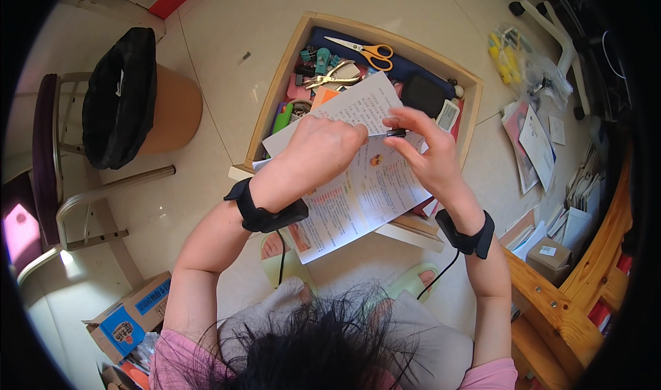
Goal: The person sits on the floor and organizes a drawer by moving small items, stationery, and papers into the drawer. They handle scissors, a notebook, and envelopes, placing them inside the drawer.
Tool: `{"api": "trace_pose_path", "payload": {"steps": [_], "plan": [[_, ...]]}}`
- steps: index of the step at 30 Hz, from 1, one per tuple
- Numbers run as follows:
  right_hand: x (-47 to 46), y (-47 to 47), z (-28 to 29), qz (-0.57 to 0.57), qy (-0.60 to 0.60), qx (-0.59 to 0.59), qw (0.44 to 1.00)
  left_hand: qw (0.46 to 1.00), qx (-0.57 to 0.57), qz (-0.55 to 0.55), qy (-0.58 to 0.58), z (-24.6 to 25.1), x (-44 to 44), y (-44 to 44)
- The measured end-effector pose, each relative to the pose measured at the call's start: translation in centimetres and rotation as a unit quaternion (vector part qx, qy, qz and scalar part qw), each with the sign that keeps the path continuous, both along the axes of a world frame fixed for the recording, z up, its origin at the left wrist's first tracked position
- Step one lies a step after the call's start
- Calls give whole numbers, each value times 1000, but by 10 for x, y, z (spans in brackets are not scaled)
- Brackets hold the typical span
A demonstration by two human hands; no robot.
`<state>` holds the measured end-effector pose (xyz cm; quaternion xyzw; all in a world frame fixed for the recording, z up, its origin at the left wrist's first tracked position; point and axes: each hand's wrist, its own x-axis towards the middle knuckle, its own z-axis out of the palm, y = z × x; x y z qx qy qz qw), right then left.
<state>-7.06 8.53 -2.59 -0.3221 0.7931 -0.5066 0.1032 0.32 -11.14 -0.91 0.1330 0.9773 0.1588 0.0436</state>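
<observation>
My left hand (323, 145), its fingers curled under, grips several printed sheets of paper (356, 204) near their upper edge. Between the thumb and fingers of my right hand (436, 145) is a small black binder clip (396, 132), right at the edge of the sheets. Whether the clip bites on the paper, I cannot tell. The sheets lie over a wooden drawer (280, 70) on the floor and hide its near part. Inside it are orange-handled scissors (378, 55), metal pliers (330, 80), a teal stapler-like item (322, 59) and a black case (424, 93).
A bin with a black liner (121, 101) stands at left beside a metal-framed chair (49, 157). A cardboard box (131, 317) lies at lower left. Plastic bags (537, 67) and papers (537, 139) lie at right, near a wooden frame (557, 307). Cables hang from both wrist straps.
</observation>
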Motion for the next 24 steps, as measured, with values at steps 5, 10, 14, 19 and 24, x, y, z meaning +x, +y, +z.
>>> {"api": "trace_pose_path", "payload": {"steps": [5, 10, 14, 19, 24], "plan": [[-10, 6, 10, 42, 57, -1, 998, 1000, -11, 1, 12, 1, 2, 2], [-8, 9, 17, 38, -18, -1, 999, 1000, -26, 6, 12, 4, 4, 5], [-3, 3, 14, 40, 89, -16, 995, 999, -31, 5, 14, 6, 4, 7], [1, 2, 12, 44, 69, 11, 997, 1000, -23, 3, 20, 6, 4, 8], [3, 2, 12, 18, -86, 49, 995, 1000, -25, -2, 18, 7, 6, 7]]}}
